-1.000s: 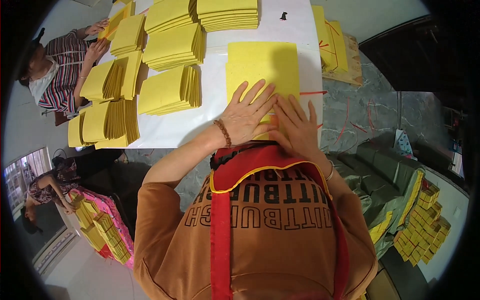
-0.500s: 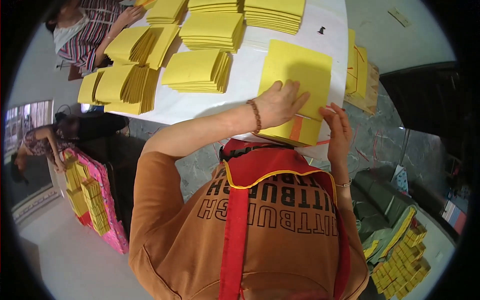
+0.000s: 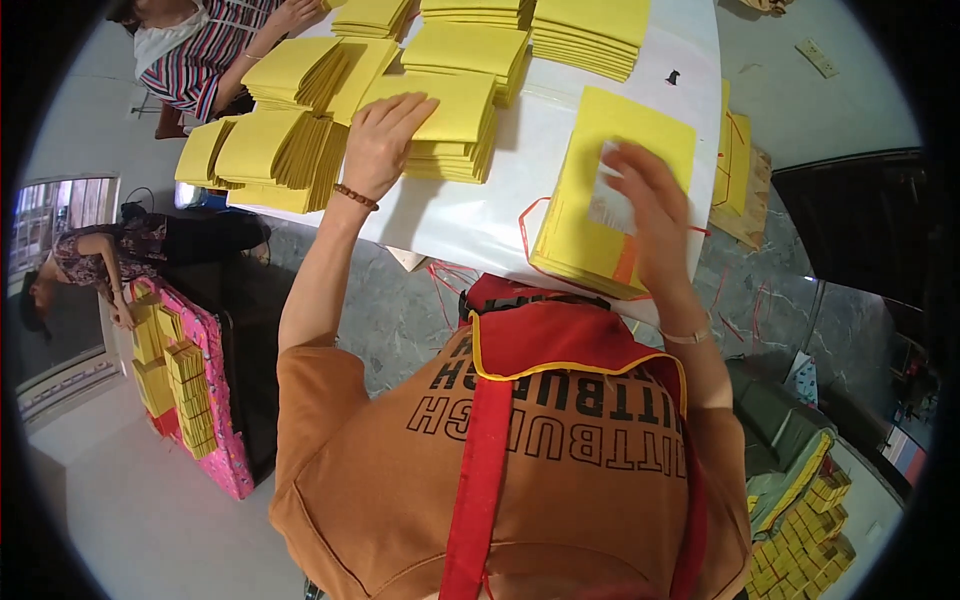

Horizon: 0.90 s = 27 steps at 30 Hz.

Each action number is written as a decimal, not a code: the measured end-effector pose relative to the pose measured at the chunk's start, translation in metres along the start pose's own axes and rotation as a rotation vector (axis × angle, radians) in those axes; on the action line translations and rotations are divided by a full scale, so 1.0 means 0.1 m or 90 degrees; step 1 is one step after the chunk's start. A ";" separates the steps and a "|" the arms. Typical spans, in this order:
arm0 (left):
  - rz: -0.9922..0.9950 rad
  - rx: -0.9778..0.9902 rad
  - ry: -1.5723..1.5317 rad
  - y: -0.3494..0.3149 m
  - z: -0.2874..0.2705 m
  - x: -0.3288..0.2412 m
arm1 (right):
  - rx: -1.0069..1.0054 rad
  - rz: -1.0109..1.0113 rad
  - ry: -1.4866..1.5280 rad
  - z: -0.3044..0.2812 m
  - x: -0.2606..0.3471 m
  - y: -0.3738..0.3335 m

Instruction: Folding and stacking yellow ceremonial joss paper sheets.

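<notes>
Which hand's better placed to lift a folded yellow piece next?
Left, probably: the left hand is on a folded yellow stack; the right hand is farther right, over the flat yellow pile.

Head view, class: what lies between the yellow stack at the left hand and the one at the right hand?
The head view shows white tabletop there, with a thin red strip looping beside the right stack's left edge.

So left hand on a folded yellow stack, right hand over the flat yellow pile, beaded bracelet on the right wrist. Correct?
Not quite: in the head view, the left hand wears the beaded bracelet, not the right hand. The rest stands: left on a folded yellow stack, right over the flat yellow pile.
</notes>
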<state>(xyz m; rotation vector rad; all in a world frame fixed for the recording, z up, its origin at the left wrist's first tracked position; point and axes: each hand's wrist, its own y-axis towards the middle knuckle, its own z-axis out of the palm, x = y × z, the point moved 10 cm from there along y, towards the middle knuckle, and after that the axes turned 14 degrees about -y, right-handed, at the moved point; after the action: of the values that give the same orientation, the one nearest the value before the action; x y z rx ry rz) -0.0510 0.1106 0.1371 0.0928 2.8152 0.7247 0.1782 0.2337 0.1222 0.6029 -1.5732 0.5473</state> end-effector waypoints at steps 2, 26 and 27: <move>-0.029 0.045 0.004 -0.24 0.28 0.23 | 0.079 0.057 0.049 0.59 -0.03 0.29; -0.881 0.038 -0.903 -1.21 1.28 1.41 | 0.074 0.297 0.009 1.78 -1.65 0.96; -0.894 0.055 -0.931 -1.19 1.29 1.36 | 0.068 0.297 0.008 1.75 -1.70 0.97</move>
<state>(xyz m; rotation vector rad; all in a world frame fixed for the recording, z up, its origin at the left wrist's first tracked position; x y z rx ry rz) -0.1524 0.0827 -0.0582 -0.8443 0.9968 0.0178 -0.0062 0.2007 -0.0612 0.3056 -1.6856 0.9863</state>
